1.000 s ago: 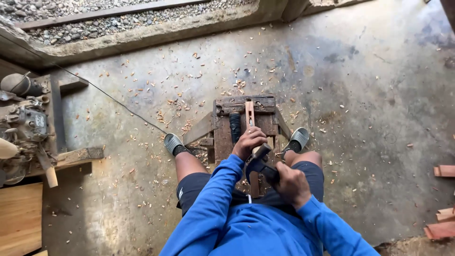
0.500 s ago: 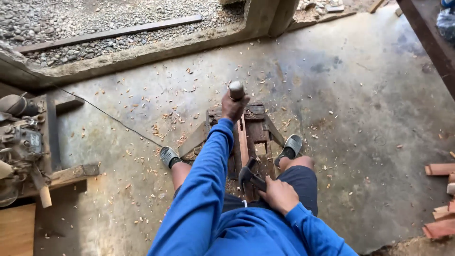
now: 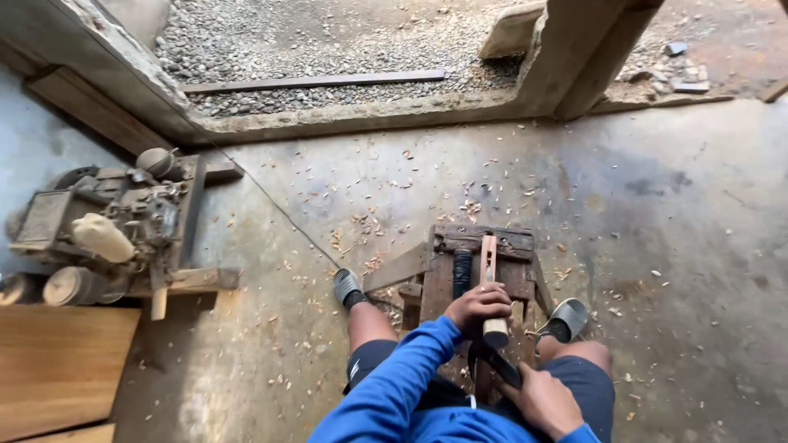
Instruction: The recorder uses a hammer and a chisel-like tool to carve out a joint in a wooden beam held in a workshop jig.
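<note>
Wooden strip (image 3: 488, 258) on workbench (image 3: 439, 275)
Left hand (image 3: 478, 306) fingers clench a mallet handle (image 3: 495, 330) beside the strip; right hand (image 3: 544, 399) grasps a dark tool (image 3: 501, 367).

We see our right hand (image 3: 543, 399) partly cut by the bottom edge, left hand (image 3: 478, 303) hiding part of the wooden piece (image 3: 489, 261), plank (image 3: 57, 369) cropped at left, engine (image 3: 107, 226) details too blurred.

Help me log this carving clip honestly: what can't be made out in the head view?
- Blade in the right hand: dark, hidden by the left hand and sleeve.
- Wooden strip: its near end is covered by the left hand.
- Engine: cut off at the left edge.
</note>
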